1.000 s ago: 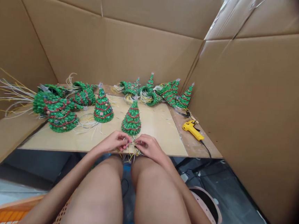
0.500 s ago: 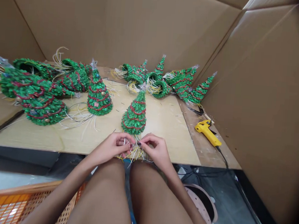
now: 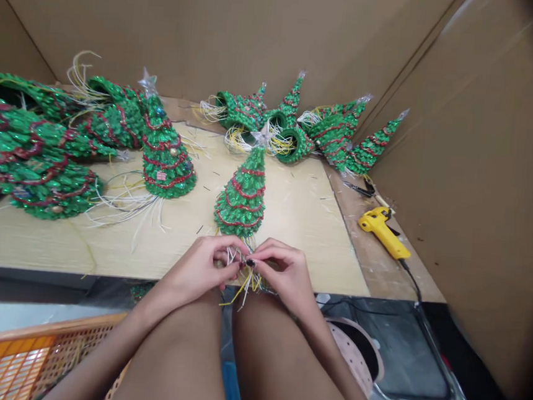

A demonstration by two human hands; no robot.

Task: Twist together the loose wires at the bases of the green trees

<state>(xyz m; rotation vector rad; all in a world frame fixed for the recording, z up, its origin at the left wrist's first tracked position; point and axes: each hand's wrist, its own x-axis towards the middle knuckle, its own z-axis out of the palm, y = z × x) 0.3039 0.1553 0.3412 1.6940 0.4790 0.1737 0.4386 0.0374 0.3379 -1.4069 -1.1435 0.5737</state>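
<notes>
A small green Christmas tree (image 3: 242,198) with red garland and a clear star on top stands at the table's front. White and yellow wires (image 3: 249,280) spill from under its base toward my knees. My left hand (image 3: 217,261) is closed on some of these wires, thumb and fingers pinched together. Right beside it, my right hand (image 3: 282,267) pinches wires too, its fingertips almost meeting the left ones. Exactly which strands each hand grips is too small to tell. Left of this tree stands another decorated tree (image 3: 166,154) with wires spread from its base.
More trees lie piled at the left (image 3: 40,168) and at the back (image 3: 338,131). A yellow glue gun (image 3: 385,232) rests on the right, its cord running over the front edge. Black pliers (image 3: 359,188) lie behind it. Cardboard walls enclose the table. An orange basket (image 3: 5,357) sits below.
The view has shifted closer to the table. My fingertips have drawn together at the wires, with the left fingers more closed than before. The tree still stands in front of my hands.
</notes>
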